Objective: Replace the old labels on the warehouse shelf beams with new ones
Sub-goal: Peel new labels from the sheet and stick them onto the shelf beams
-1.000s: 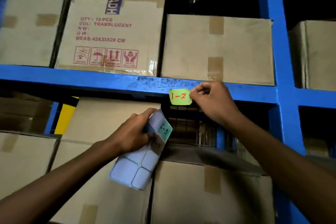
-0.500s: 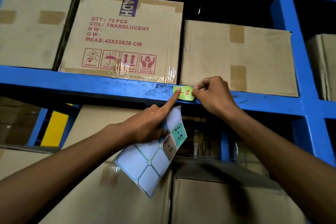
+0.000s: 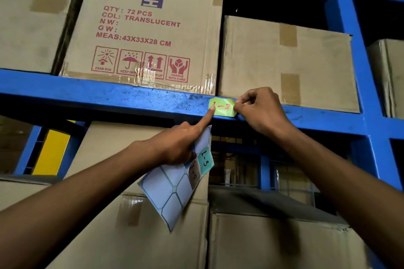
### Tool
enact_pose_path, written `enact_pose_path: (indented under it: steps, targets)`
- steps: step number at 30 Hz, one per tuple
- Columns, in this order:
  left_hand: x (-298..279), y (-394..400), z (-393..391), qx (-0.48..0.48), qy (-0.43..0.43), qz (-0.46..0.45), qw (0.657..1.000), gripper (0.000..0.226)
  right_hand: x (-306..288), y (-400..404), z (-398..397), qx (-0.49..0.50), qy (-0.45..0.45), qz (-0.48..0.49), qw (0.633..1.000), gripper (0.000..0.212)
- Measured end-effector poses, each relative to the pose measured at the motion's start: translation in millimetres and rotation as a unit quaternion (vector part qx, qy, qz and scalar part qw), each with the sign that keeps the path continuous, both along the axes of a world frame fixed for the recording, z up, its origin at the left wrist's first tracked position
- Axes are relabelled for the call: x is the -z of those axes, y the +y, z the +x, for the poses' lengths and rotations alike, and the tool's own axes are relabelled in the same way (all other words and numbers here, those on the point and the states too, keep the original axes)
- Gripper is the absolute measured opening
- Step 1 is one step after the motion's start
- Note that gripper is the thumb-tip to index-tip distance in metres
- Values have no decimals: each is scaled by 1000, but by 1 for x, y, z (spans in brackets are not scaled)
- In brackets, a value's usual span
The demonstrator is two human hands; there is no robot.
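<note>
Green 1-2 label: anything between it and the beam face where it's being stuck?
Nothing visible. The green 1-2 label lies against the blue beam; left hand presses its left edge with the index finger, right hand pinches its right edge.

The shelf beam (image 3: 109, 96) looks like blue-painted metal, scuffed and dusty, the boxes (image 3: 284, 61) above are matt brown cardboard with paper tape and glossy clear tape, the green label (image 3: 225, 108) is shiny paper, and the sticker sheet (image 3: 168, 190) is smooth and glossy.

Two bare forearms, no sleeves, no gloves
</note>
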State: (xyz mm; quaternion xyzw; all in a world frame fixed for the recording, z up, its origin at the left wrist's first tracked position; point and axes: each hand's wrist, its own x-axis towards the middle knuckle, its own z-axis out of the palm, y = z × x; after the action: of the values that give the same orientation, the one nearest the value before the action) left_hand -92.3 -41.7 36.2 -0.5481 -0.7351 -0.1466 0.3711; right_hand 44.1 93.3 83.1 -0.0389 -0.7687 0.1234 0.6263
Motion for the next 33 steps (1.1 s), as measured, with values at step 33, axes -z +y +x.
enact_pose_path:
  steps: [33]
  targets:
    - [-31, -4, 5, -8, -7, -19, 1000, 119, 29, 17, -5, 324, -67, 273, 904, 58]
